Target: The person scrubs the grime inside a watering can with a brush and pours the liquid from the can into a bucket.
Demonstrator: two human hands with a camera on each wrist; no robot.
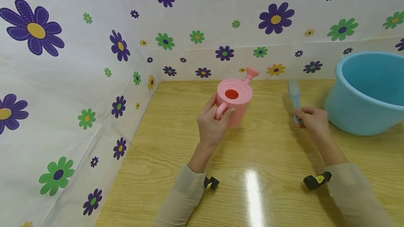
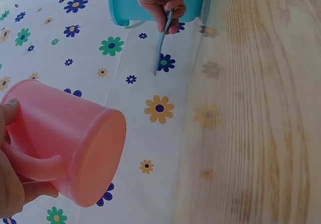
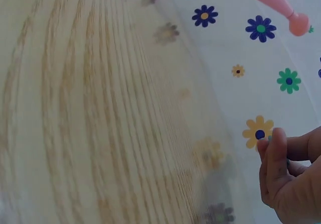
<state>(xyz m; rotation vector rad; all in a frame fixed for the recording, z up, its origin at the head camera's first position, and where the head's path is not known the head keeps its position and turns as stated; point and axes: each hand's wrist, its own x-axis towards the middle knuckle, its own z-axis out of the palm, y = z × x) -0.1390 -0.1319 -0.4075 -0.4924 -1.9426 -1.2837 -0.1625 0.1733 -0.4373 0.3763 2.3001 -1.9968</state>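
My left hand grips a pink toy watering can by its handle. The can's base shows in the left wrist view, and it is held up off the table. Its spout points away to the back right, and a round opening on top shows red inside. To the right, my right hand pinches the handle end of a light blue brush, bristle head pointing to the back. The brush is above the table. In the right wrist view, the fingers hide nearly all of it.
A large light blue bucket stands on the right, close beside my right hand. The wooden table meets a white flower-print sheet at the back and left. A bright reflection lies on the tabletop.
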